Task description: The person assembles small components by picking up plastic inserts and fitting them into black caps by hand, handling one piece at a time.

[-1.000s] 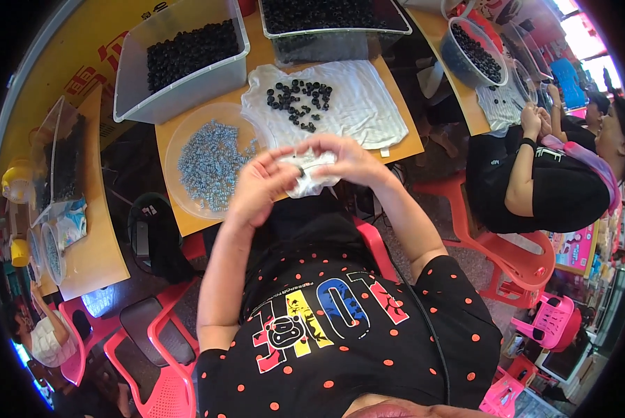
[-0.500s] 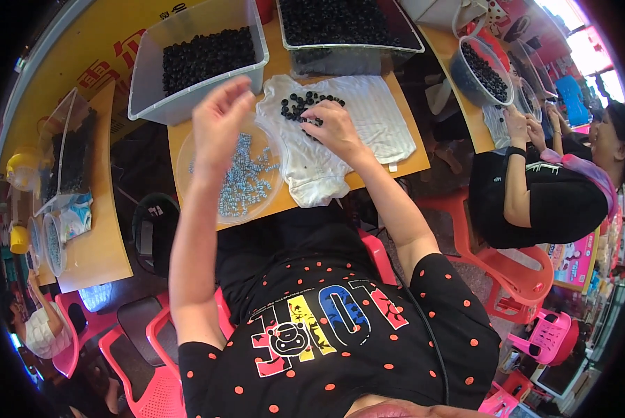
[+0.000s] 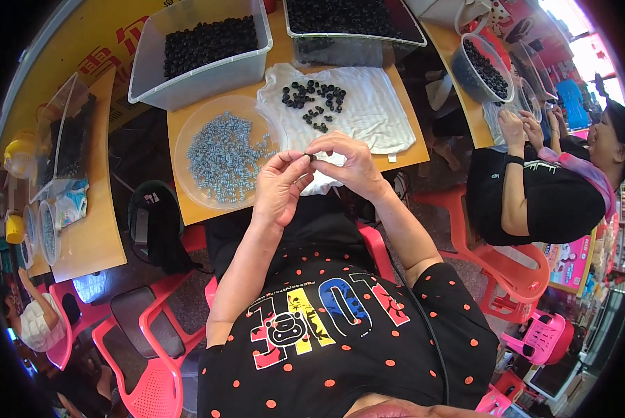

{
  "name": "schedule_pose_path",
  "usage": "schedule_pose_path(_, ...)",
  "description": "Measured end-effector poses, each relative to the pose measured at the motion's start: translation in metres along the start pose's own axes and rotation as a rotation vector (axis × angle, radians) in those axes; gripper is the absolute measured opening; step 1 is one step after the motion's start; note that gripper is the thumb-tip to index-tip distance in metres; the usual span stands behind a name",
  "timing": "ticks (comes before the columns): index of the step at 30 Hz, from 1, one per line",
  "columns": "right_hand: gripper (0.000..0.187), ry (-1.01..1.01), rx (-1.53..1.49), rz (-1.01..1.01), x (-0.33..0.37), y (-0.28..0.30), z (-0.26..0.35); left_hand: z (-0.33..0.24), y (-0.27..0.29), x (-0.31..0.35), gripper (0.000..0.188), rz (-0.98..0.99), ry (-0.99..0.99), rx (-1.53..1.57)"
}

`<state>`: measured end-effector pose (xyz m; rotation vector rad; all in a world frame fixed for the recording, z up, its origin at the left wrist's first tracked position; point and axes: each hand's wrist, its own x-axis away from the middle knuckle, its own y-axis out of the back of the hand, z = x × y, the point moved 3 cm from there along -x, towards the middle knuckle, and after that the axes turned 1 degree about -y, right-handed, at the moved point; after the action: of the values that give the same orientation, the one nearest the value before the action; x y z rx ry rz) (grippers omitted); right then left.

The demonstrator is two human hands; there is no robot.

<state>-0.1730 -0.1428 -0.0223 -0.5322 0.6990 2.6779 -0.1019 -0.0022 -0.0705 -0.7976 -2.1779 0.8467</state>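
My left hand [image 3: 282,182] and my right hand [image 3: 349,164] meet in front of my chest, above the cloth's near edge. Between their fingertips sits a small black round part [image 3: 311,157], pinched by my right thumb and forefinger. My left thumb and forefinger close against it; whatever else they hold is hidden. Beyond the hands, several loose black parts [image 3: 314,97] lie in a patch on a white cloth [image 3: 382,115]. To the left, a round shallow clear tray [image 3: 183,157] carries a heap of small blue-and-white striped pieces [image 3: 225,157].
Two large clear bins [image 3: 201,94] [image 3: 357,52] of black parts stand at the table's [image 3: 413,150] far side. At right, a person [image 3: 535,188] works beside a clear tub [image 3: 473,80]. Red chairs [image 3: 497,254] [image 3: 155,383] stand on both sides; another table [image 3: 93,244] is at left.
My left hand has come down from above the tray to meet my right hand. My right hand has drawn back from the black parts toward my body with one in its fingers.
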Motion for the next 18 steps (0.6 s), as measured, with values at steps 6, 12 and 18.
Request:
schedule_pose_path(6,0.018,-0.376,0.016,-0.083,0.014,0.019,-0.019,-0.007,0.003,0.018,0.013,0.003,-0.024,-0.008)
schedule_pose_path(12,0.012,-0.070,0.535,0.026,0.038,-0.007,-0.050,-0.011,0.017,0.029,0.016,0.013,-0.069,0.006)
schedule_pose_path(18,0.012,-0.111,0.498,-0.004,0.039,-0.009,-0.059,-0.009,0.016,0.031,0.018,0.052,-0.033,0.039)
